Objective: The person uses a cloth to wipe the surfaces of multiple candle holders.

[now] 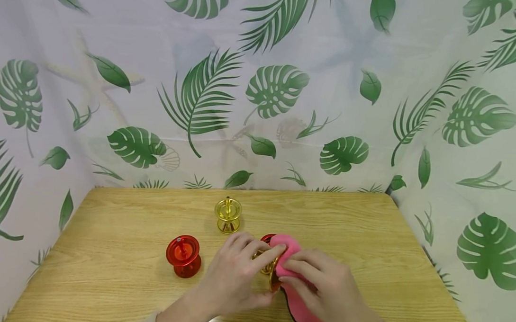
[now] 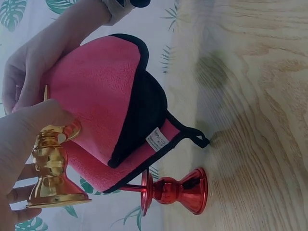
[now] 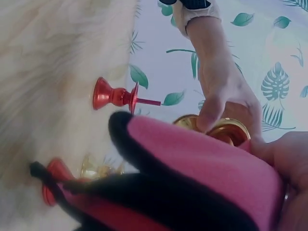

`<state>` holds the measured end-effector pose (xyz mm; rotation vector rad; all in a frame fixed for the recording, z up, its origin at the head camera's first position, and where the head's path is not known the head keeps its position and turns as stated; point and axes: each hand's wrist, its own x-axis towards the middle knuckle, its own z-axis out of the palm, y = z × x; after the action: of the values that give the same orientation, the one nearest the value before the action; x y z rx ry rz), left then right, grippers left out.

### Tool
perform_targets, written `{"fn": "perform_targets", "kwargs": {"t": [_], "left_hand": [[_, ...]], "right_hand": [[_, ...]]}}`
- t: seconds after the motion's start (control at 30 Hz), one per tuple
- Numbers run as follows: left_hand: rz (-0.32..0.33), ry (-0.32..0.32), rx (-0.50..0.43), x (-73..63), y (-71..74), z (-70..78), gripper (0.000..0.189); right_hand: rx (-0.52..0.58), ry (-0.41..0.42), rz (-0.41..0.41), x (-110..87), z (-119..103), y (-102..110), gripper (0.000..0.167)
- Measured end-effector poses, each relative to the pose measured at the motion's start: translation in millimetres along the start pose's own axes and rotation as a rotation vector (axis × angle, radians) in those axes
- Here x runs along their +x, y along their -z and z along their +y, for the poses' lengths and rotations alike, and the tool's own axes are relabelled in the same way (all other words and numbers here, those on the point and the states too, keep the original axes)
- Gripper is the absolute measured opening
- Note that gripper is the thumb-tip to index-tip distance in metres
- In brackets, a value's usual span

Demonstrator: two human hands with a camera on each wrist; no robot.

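My left hand (image 1: 232, 275) grips a shiny gold candle holder (image 2: 50, 173), tilted on its side, with the fingers around its stem. The spike of this holder points toward the cloth in the left wrist view. My right hand (image 1: 326, 282) pinches a pink towel (image 1: 290, 250) with black edging and presses it against one end of the gold holder (image 1: 274, 280). Folds of the towel hang below the right hand, and a small white label (image 2: 157, 139) shows on it. The right fingertips are partly hidden by the towel.
A red candle holder (image 1: 183, 256) stands left of my hands on the wooden table (image 1: 115, 242). Farther back stands another gold one (image 1: 228, 214). A second red holder (image 1: 267, 238) is mostly hidden behind the towel. Leaf-patterned cloth (image 1: 283, 165) walls the table's back and sides.
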<state>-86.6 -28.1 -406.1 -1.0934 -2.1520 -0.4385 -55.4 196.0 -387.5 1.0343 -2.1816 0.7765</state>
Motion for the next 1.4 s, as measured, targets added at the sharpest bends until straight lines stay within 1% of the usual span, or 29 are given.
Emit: {"fn": "perform_targets", "kwargs": {"t": [0.1,0.17,0.3,0.4,0.5,0.57,0.67,0.77,0.83,0.93,1.0,1.13,1.23,1.27,1.3,1.33,1.4], "left_hand": [[0.007,-0.006,-0.006,-1.9,-0.6,-2.8,0.08],[0.006,-0.004,-0.006,-2.6,1.0,-3.8,0.08],[-0.012,0.018,-0.004,-3.7,5.1,-6.0,0.081],[-0.017,0.025,0.007,-4.8,6.9,-7.5,0.083],[-0.02,0.023,0.016,-5.2,8.0,-7.1,0.083],[-0.018,0.018,0.015,-5.0,7.9,-6.0,0.081],[-0.01,0.001,0.012,-4.5,6.8,-3.6,0.08],[0.003,-0.026,0.026,-4.1,5.4,-1.6,0.079],[0.023,-0.043,0.039,-4.1,4.4,-1.0,0.078],[0.048,-0.053,0.056,-4.8,3.8,-1.1,0.077],[0.061,-0.055,0.062,-5.3,3.8,-1.3,0.076],[0.056,-0.044,0.058,-5.5,3.7,-0.9,0.074],[0.044,-0.035,0.046,-5.1,3.6,-0.4,0.073],[0.043,-0.034,0.042,-4.9,3.6,-0.3,0.073],[0.041,-0.035,0.04,-4.7,3.3,-0.2,0.074],[0.037,-0.031,0.036,-4.4,3.3,-0.1,0.074],[0.028,-0.024,0.03,-4.1,3.3,0.1,0.076]], "right_hand": [[-0.003,0.039,-0.018,-1.3,2.7,3.9,0.026],[0.036,0.057,-0.015,-2.9,4.5,6.9,0.024],[0.131,0.042,-0.006,-7.8,6.6,14.7,0.02],[0.166,0.034,0.004,-10.1,7.0,18.4,0.02],[0.168,0.055,0.029,-8.7,6.8,17.4,0.02],[0.15,0.059,0.039,-6.1,6.2,14.8,0.021],[0.128,0.06,0.039,-1.0,4.6,9.1,0.019],[0.122,0.003,0.001,3.5,1.7,3.8,0.015],[0.152,-0.061,-0.027,5.4,-0.5,1.4,0.013],[0.228,-0.189,-0.066,6.9,-3.4,0.3,0.022],[0.271,-0.278,-0.085,7.5,-4.7,1.0,0.023],[0.314,-0.488,-0.109,8.3,-6.0,3.8,0.015],[0.337,-0.603,-0.116,8.8,-5.9,4.8,0.01],[0.354,-0.608,-0.114,9.1,-6.1,5.0,0.01],[0.362,-0.584,-0.107,9.1,-6.1,4.8,0.011],[0.352,-0.538,-0.1,8.5,-5.8,4.3,0.012],[0.303,-0.404,-0.085,6.7,-5.4,3.0,0.014]]}}
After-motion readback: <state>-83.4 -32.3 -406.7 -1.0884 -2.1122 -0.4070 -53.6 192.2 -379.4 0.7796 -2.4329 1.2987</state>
